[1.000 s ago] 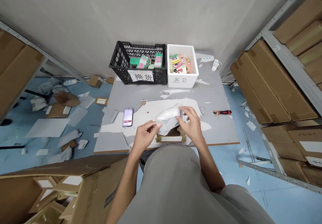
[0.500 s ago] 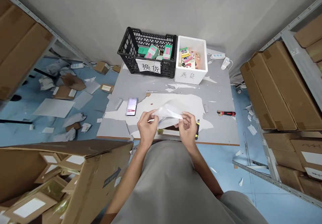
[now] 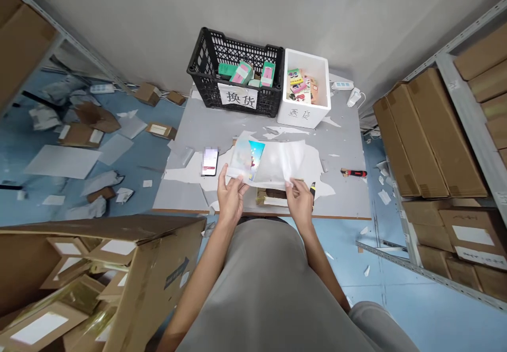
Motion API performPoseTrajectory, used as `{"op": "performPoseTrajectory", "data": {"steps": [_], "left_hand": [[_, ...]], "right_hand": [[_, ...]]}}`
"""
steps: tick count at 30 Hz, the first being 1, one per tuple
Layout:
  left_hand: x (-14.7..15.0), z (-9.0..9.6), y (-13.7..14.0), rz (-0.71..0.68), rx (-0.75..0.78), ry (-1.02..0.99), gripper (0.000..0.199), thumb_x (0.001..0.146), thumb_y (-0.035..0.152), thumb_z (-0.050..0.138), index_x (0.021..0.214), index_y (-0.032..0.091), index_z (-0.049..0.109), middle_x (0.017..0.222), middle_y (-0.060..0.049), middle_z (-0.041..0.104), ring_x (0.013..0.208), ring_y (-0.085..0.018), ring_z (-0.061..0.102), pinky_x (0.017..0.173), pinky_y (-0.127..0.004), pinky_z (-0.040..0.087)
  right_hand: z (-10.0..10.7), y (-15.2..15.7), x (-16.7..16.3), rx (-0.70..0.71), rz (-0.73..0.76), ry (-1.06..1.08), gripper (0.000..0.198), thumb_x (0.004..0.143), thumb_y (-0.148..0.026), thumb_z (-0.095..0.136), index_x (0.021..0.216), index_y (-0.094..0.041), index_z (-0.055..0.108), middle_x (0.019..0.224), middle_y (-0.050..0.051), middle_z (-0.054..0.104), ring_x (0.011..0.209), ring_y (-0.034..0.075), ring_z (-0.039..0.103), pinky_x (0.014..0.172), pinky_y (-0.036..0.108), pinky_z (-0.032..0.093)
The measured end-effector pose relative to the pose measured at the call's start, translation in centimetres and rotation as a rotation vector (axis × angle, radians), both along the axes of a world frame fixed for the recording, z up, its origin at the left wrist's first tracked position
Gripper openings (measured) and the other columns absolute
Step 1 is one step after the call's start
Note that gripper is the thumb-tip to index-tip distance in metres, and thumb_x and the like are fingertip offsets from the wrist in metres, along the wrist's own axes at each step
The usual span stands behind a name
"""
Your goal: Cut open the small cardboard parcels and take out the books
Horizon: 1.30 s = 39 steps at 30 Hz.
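Note:
Pinched between the fingers of my left hand [image 3: 230,196] is the left end of a translucent white plastic wrapper [image 3: 275,163]. A colourful blue card [image 3: 256,154] shows partly at that end, within or behind the film. Fingers and thumb of my right hand [image 3: 300,201] grip the wrapper's lower right edge. The film is spread between both hands above the table. Under it, close to my body, lies a small brown cardboard box [image 3: 274,201], partly covered by the wrapper. A yellow-and-black cutter [image 3: 312,188] lies beside my right hand, partly hidden.
Toward the wall stand a black crate [image 3: 273,96] and a white foam box [image 3: 295,115], both holding small packages. A phone [image 3: 209,162] lies left; a red-and-black knife [image 3: 354,173] lies right. A large open carton [image 3: 166,273] of boxes is at lower left.
The bunched film has been unfolded and spread wide between my hands. The blue card has come into sight at its left end, and more of the brown box shows.

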<state>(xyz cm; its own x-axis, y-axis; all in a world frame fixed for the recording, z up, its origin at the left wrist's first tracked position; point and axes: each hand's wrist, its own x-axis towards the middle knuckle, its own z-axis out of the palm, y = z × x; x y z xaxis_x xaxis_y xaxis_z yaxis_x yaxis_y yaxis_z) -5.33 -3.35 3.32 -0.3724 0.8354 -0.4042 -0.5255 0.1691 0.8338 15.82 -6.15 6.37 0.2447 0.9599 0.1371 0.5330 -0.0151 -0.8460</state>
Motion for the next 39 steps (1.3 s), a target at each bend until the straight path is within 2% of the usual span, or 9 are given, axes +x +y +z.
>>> {"op": "performPoseTrajectory", "data": {"steps": [3, 7, 12, 17, 24, 27, 30, 35, 39], "left_hand": [[-1.1, 0.5, -0.4, -0.050, 0.027, -0.027, 0.083, 0.091, 0.040, 0.093, 0.168, 0.034, 0.064, 0.135, -0.007, 0.084, 0.114, -0.019, 0.083, 0.098, -0.027, 0.069], [-1.7, 0.7, -1.4, -0.135, 0.025, -0.079, 0.083, 0.088, 0.043, 0.098, 0.164, 0.033, 0.068, 0.141, -0.009, 0.083, 0.114, -0.020, 0.083, 0.092, -0.026, 0.069], [-1.1, 0.9, -3.2, -0.284, 0.043, -0.127, 0.088, 0.083, 0.051, 0.103, 0.162, 0.030, 0.070, 0.151, -0.013, 0.080, 0.122, -0.025, 0.082, 0.090, -0.028, 0.070], [-0.3, 0.4, -5.0, -0.295, 0.044, -0.097, 0.080, 0.079, 0.057, 0.105, 0.148, 0.025, 0.079, 0.140, -0.014, 0.082, 0.122, -0.027, 0.082, 0.095, -0.035, 0.072], [-0.6, 0.1, -4.6, -0.136, -0.047, -0.122, 0.057, 0.073, 0.039, 0.110, 0.120, 0.017, 0.085, 0.104, -0.004, 0.079, 0.095, -0.016, 0.079, 0.096, -0.032, 0.072], [-1.2, 1.3, -4.1, -0.095, -0.078, -0.167, 0.047, 0.073, 0.026, 0.108, 0.112, 0.016, 0.085, 0.101, -0.004, 0.080, 0.094, -0.014, 0.079, 0.090, -0.025, 0.070], [-1.9, 2.4, -3.7, -0.091, -0.082, -0.153, 0.040, 0.075, 0.021, 0.106, 0.108, 0.017, 0.084, 0.105, -0.005, 0.082, 0.096, -0.013, 0.080, 0.090, -0.021, 0.069], [-1.0, 2.7, -2.9, -0.227, -0.057, -0.048, 0.049, 0.068, 0.035, 0.110, 0.107, 0.017, 0.084, 0.104, -0.005, 0.082, 0.093, -0.015, 0.079, 0.086, -0.025, 0.070], [1.8, 2.3, -1.9, -0.460, 0.032, 0.298, 0.057, 0.067, 0.056, 0.107, 0.104, 0.018, 0.087, 0.106, -0.007, 0.079, 0.098, -0.025, 0.078, 0.092, -0.042, 0.071]], "right_hand": [[0.5, -0.4, 0.1, -0.089, 0.078, -0.121, 0.043, 0.114, -0.056, 0.061, 0.124, -0.026, 0.089, 0.109, 0.012, 0.082, 0.086, 0.025, 0.078, 0.081, 0.039, 0.069], [2.5, -0.9, -2.0, 0.067, -0.025, -0.043, 0.035, 0.113, -0.052, 0.066, 0.124, -0.025, 0.087, 0.116, 0.011, 0.081, 0.082, 0.020, 0.074, 0.076, 0.034, 0.066], [3.5, -0.6, -5.7, -0.015, -0.034, 0.244, 0.043, 0.100, -0.064, 0.081, 0.112, -0.023, 0.084, 0.094, 0.005, 0.081, 0.066, 0.018, 0.067, 0.059, 0.030, 0.058], [3.5, -1.7, -6.4, -0.072, -0.138, 0.319, 0.047, 0.096, -0.072, 0.079, 0.087, -0.026, 0.071, 0.062, -0.005, 0.060, 0.058, 0.016, 0.058, 0.054, 0.027, 0.049], [4.4, -5.2, -1.5, 0.184, -0.505, 0.377, 0.045, 0.098, -0.068, 0.079, 0.095, -0.025, 0.066, 0.074, -0.002, 0.069, 0.064, 0.016, 0.068, 0.064, 0.029, 0.061], [3.0, -6.3, 2.6, 0.265, -0.698, 0.356, 0.050, 0.095, -0.070, 0.079, 0.107, -0.023, 0.068, 0.089, 0.002, 0.077, 0.070, 0.016, 0.072, 0.069, 0.031, 0.066], [0.4, -6.8, 5.6, 0.181, -0.786, 0.361, 0.059, 0.089, -0.076, 0.080, 0.106, -0.022, 0.067, 0.093, 0.004, 0.079, 0.070, 0.017, 0.076, 0.069, 0.032, 0.068], [-3.2, -5.2, 5.6, -0.106, -0.586, 0.533, 0.057, 0.082, -0.073, 0.088, 0.099, -0.022, 0.067, 0.085, 0.003, 0.080, 0.067, 0.020, 0.080, 0.064, 0.032, 0.068], [-3.4, -2.8, 4.0, -0.222, -0.281, 0.725, 0.059, 0.082, -0.073, 0.092, 0.107, -0.024, 0.069, 0.082, -0.001, 0.079, 0.070, 0.020, 0.083, 0.066, 0.031, 0.070]]}}
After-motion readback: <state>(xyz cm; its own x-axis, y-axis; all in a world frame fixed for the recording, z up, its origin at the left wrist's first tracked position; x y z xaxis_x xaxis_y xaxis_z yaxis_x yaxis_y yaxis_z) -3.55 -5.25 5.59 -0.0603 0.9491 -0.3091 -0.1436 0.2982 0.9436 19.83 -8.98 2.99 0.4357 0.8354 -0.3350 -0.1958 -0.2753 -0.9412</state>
